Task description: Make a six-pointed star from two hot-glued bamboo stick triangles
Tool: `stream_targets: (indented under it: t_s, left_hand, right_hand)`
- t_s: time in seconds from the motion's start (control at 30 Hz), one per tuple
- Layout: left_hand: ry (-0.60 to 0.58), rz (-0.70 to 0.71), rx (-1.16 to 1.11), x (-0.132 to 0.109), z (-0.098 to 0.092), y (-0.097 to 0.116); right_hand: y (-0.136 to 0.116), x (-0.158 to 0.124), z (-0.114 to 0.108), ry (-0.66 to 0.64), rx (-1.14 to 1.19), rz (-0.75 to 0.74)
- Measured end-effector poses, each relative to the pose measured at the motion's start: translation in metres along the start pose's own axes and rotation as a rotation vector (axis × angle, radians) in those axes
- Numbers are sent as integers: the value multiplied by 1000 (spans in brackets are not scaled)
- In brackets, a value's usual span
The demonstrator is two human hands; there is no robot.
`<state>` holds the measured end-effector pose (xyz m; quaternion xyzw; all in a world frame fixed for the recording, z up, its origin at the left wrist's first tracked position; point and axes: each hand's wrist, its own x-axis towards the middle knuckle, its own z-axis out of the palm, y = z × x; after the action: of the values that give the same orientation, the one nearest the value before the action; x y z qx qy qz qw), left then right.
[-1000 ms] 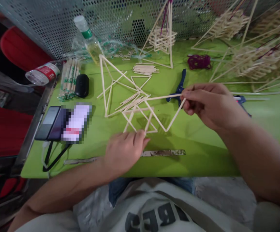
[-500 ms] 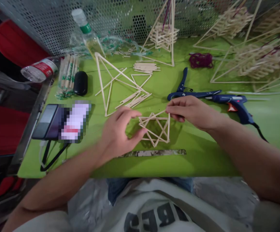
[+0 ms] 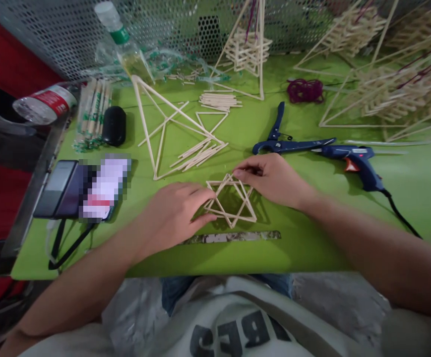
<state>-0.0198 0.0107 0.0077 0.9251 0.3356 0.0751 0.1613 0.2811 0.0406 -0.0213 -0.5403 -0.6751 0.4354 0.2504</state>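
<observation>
A small star-shaped frame of wooden sticks lies on the green table, made of stacked triangles. At its left side my left hand touches it, thumb and fingers apart around the left corner. My right hand pinches a stick at the frame's top corner, its fingertips together. Just behind the frame is a loose bundle of sticks. A flat strip with a mottled surface lies in front of the frame, close to the table's front edge.
Behind stand a large stick frame, a short stick pile and a bottle. To the right are blue pliers, a glue gun and purple string. A phone and a power bank are left.
My right hand has moved left with the stick, from the frame's upper right corner to its top corner. My left hand has come lower and nearer the frame's left side. The view has shifted slightly.
</observation>
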Motion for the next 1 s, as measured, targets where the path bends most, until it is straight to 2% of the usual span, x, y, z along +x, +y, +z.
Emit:
stream_targets:
  t_s: [0.1, 0.23, 0.4, 0.57, 1.0]
  left_hand:
    - [1, 20, 17, 0, -2, 4]
    - [-2, 25, 75, -1, -2, 10]
    - [5, 47, 96, 0, -3, 15]
    - [24, 86, 106, 0, -6, 16]
    - [-3, 116, 186, -5, -5, 21]
  right_hand:
    - [-2, -4, -3, 16, 20, -20]
    - [-11, -15, -14, 73, -116, -88]
    - [-30, -39, -27, -83, -356, -232]
    - [-33, -54, -22, -164, -527, -317]
    - [-35, -60, -14, -209, -524, -338]
